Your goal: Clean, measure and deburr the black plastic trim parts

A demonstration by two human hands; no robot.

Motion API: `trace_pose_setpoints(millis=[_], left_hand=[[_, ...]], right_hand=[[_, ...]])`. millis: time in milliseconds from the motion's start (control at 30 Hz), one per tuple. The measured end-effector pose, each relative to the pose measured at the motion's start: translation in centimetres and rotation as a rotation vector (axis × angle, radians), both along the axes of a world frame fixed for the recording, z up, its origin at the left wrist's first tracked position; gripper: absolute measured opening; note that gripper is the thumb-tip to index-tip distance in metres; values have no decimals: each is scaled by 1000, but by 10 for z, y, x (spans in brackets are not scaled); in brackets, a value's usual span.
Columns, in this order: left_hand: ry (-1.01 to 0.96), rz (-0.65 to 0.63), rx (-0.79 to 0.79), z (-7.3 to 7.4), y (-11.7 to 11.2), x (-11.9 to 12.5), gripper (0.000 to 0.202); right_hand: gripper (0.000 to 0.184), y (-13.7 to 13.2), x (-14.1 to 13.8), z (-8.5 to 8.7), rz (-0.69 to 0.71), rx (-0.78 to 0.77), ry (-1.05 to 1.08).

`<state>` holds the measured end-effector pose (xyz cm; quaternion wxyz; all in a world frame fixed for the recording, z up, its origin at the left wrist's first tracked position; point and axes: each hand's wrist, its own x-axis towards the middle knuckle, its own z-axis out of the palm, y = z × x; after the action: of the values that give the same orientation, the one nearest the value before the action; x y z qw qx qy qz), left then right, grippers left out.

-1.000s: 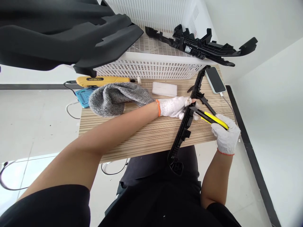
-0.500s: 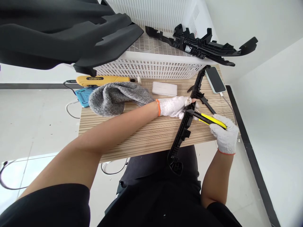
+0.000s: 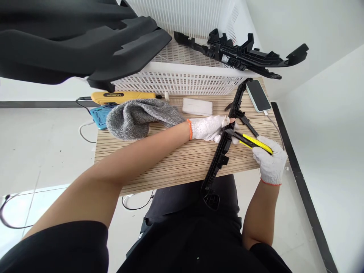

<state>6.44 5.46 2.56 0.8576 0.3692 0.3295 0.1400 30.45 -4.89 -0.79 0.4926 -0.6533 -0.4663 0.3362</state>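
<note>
My left hand (image 3: pixel 212 128), in a white knit glove with an orange cuff, grips a long black plastic trim piece (image 3: pixel 217 161) near its middle. A bare thumb tip shows past the glove. The piece slants across the table, and its near end hangs over the front edge above my lap. In my gloved right hand (image 3: pixel 271 159) is a yellow and black utility knife (image 3: pixel 254 143). Its blade lies against or just over the trim piece beside my left thumb; contact is hard to make out.
A white plastic basket (image 3: pixel 182 68) holds several black plastic parts (image 3: pixel 241 53), some jutting out right. Large black panels (image 3: pixel 85 49) overhang the left. On the wooden table (image 3: pixel 170 167) are a grey cloth (image 3: pixel 127 117), yellow tool (image 3: pixel 122 97), blue box (image 3: pixel 101 115), white block (image 3: pixel 197 107) and plugged-in phone (image 3: pixel 258 95).
My right hand and the knife have shifted very slightly to the right. The left hand and the trim piece stay in place.
</note>
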Motion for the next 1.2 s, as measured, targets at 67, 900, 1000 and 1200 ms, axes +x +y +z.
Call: trace_pose_setpoints(millis=[67, 900, 1000, 1200], left_hand=[[19, -12, -5, 3, -1, 0, 40], [-28, 7, -53, -6, 3, 2, 34], [-37, -11, -40, -8, 4, 1, 34], [-48, -10, -48, -10, 4, 0, 33]], right_hand=[[44, 1, 0, 0, -22, 23, 7], [46, 1, -2, 1, -25, -3, 38], [45, 1, -1, 0, -18, -1, 27], [45, 1, -2, 1, -33, 7, 29]])
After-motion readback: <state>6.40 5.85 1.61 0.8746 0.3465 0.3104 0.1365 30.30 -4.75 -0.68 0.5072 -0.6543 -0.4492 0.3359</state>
